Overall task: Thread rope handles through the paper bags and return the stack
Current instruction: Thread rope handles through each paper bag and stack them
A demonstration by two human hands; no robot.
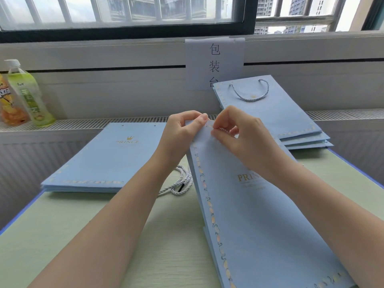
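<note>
Both hands raised together, forearms converging.
Left hand point(182, 129) has fingers curled, thumb pinching against forefinger; right hand point(239, 129) has fingertips point(214, 132) pinched beside the left's.

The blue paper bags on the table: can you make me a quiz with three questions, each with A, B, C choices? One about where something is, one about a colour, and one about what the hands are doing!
1. Where is the stack of bags without handles?
A. left of the hands
B. on the windowsill
C. on the floor

2. What colour is the drink bottle by the wall?
A. red
B. green
C. black

3. What is the right hand doing?
A. lying flat on the table
B. holding the bottle
C. pinching a rope at the top of the tilted bag

Answers: 1 A, its empty holes show at the top edge, left of the left hand. 2 B, it is green with a white cap. 3 C, fingertips pinch a bit of twisted rope there.
</note>
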